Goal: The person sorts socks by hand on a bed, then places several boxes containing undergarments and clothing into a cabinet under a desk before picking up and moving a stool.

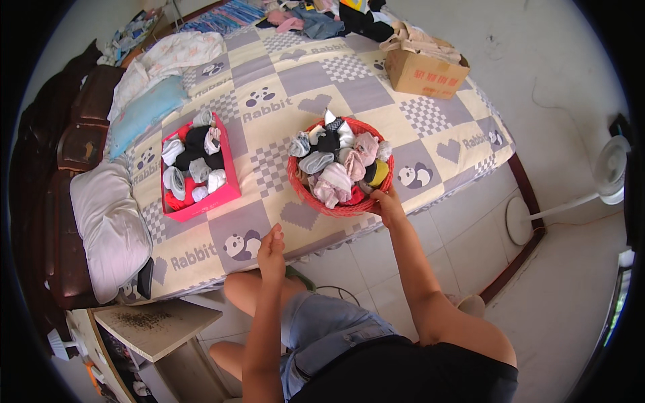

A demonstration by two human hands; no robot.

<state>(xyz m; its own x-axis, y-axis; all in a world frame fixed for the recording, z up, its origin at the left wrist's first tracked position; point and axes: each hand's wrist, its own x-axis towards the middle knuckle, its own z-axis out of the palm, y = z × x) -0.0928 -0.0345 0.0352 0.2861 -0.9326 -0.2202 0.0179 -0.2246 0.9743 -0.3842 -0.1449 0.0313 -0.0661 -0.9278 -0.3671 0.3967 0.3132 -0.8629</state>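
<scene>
A red woven basket [322,205] heaped with rolled socks [330,176] sits near the bed's front edge. My right hand [387,204] grips its rim at the near right side, thumb on top. The socks are white, grey, pink, black and yellow. My left hand [272,252] hovers near the bed's front edge, left of the basket, fingers loosely curled and nothing visible in it. Farther left, a pink-red open box [221,199] holds more rolled socks [191,163] in grey, white, black and red.
The patterned bedsheet [312,75] lies under both containers. A cardboard box [428,73] with cloth on top stands at the far right, near piled clothes [322,22]. Pillows [111,226] line the left. Below are an open cabinet door [166,322] and, at right, a white fan [519,221].
</scene>
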